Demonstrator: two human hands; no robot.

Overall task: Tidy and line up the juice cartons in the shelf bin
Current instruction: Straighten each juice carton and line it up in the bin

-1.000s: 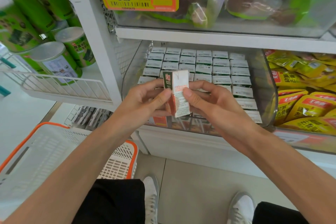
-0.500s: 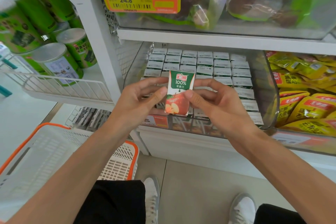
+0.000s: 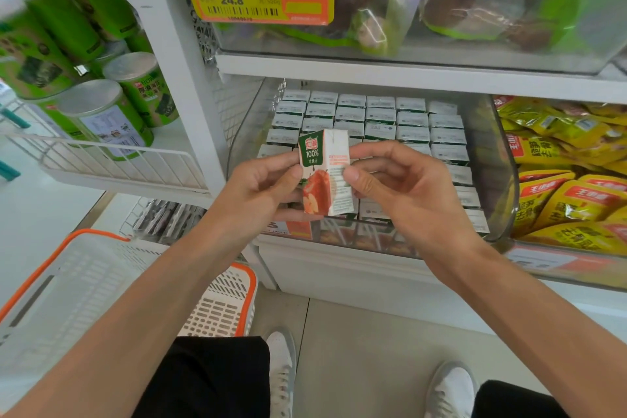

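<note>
Clear bin (image 3: 505, 180) is open at the top. The way in is the gap between the packed juice cartons (image 3: 412, 119) and the shelf board (image 3: 407, 73) overhead. Cartons sit edge to edge across the back and close up to the right wall. A narrow strip is free along the rear left wall. The front-left corner is hidden behind the left hand (image 3: 258, 190), right hand (image 3: 407, 193) and held carton (image 3: 324, 173). Yellow snack packets (image 3: 559, 200) fill the bin to the right.
</note>
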